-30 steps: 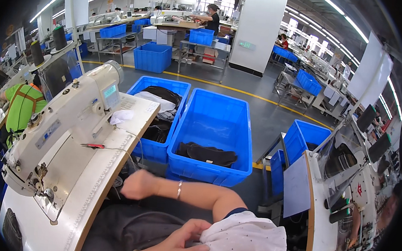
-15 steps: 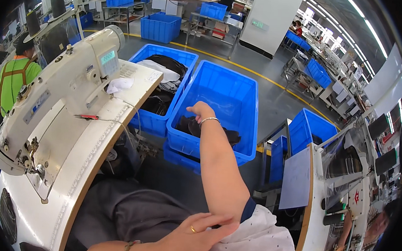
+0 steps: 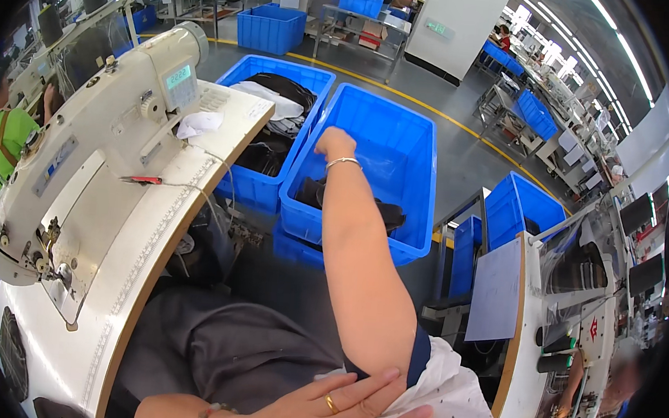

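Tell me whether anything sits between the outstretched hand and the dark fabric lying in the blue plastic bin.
Nothing visible does. The right hand reaches over the open-topped blue plastic bin, and the dark fabric lies on the bin's floor below the wrist. The bin has no lid, and only this arm crosses it.

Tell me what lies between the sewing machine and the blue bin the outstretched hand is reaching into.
In the head view, another blue bin holding dark and white fabric sits between the sewing machine and the blue bin that the right hand reaches over.

The near blue bin point(image 3: 403, 136) lies mostly open above dark cloth point(image 3: 381, 211); the desk point(image 3: 169, 219) edge apparently crowds its left side.
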`<move>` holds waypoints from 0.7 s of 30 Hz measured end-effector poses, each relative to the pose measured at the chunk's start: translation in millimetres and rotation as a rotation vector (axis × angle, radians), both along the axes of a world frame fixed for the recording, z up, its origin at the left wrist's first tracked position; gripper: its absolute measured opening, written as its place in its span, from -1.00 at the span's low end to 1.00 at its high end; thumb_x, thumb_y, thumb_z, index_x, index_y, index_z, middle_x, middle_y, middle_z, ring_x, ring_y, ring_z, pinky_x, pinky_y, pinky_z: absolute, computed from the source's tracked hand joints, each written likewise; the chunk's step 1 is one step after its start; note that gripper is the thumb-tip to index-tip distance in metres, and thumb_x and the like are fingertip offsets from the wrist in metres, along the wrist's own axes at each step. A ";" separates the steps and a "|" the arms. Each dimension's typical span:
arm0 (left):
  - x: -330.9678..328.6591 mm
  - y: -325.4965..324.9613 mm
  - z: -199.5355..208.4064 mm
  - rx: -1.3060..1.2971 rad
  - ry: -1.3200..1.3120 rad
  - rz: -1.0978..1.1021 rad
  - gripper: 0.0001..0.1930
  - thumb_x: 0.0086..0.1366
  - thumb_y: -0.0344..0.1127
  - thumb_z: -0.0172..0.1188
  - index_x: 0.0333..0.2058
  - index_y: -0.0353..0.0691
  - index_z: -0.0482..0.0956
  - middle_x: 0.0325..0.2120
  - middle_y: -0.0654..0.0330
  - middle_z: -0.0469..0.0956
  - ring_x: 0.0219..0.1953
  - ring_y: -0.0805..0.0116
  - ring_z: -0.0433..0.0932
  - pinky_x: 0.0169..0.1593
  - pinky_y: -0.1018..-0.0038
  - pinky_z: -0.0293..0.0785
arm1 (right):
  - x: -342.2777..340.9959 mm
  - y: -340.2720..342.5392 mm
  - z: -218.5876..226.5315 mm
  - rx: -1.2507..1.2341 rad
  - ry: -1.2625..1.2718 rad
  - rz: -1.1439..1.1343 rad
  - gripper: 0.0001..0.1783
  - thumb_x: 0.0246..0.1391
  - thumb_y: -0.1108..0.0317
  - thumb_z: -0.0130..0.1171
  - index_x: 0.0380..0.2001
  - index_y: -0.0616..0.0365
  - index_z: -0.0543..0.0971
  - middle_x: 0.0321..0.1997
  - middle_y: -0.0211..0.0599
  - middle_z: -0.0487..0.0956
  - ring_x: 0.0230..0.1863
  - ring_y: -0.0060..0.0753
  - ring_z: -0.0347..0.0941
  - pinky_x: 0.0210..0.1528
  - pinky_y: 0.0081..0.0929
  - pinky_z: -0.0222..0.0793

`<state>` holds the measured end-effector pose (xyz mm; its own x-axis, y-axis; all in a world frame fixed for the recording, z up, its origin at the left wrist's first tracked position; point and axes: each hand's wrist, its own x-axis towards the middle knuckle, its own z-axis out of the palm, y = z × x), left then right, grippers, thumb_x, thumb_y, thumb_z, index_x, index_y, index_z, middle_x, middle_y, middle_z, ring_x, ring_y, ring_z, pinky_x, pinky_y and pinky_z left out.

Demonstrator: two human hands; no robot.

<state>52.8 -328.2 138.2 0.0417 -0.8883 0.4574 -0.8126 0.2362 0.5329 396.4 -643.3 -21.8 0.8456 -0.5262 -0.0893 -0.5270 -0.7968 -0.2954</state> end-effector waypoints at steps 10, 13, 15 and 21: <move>15.6 -6.3 -2.6 0.026 0.414 0.202 -0.58 0.33 -0.43 0.17 0.15 -0.31 0.41 -0.14 0.06 0.67 -0.08 0.21 0.65 0.01 0.41 0.54 | -7.7 -17.3 -41.3 1.035 -0.919 -0.858 -0.82 0.00 0.45 0.13 -0.51 0.36 0.64 -0.48 -0.08 0.68 -0.45 -0.28 0.65 -0.35 -0.37 0.54; 33.2 -9.8 -17.1 0.059 0.773 0.187 -0.58 0.33 -0.49 0.13 0.16 -0.32 0.39 -0.15 0.11 0.67 -0.08 0.26 0.65 -0.05 0.44 0.57 | -6.0 -7.1 -60.1 1.160 -1.179 -1.088 -0.86 -0.08 0.50 0.17 -0.53 0.42 0.61 -0.43 -0.04 0.67 -0.44 -0.23 0.64 -0.41 -0.34 0.51; 36.4 -19.4 -29.6 -0.010 0.736 0.291 -0.61 0.29 -0.53 0.18 0.10 -0.29 0.46 -0.18 0.17 0.67 -0.13 0.33 0.65 -0.16 0.52 0.57 | -7.6 3.8 -74.2 1.247 -1.287 -1.109 -0.87 -0.12 0.52 0.19 -0.53 0.42 0.61 -0.43 -0.03 0.66 -0.42 -0.20 0.64 -0.40 -0.34 0.52; 40.1 -29.4 -49.2 -0.225 0.257 0.261 -0.74 0.20 -0.36 0.32 -0.12 -0.12 0.58 -0.23 0.18 0.58 -0.13 0.11 0.56 -0.04 0.30 0.49 | -24.1 25.5 -109.0 1.103 -1.001 -1.131 -0.83 -0.17 0.47 0.19 -0.58 0.43 0.60 -0.49 -0.05 0.64 -0.47 -0.16 0.62 -0.38 -0.24 0.54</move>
<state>92.9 -357.6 89.1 0.3895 -0.7121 0.5842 -0.7082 0.1739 0.6843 372.3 -617.9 -130.8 0.1293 -0.8616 -0.4909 0.0710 0.5018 -0.8620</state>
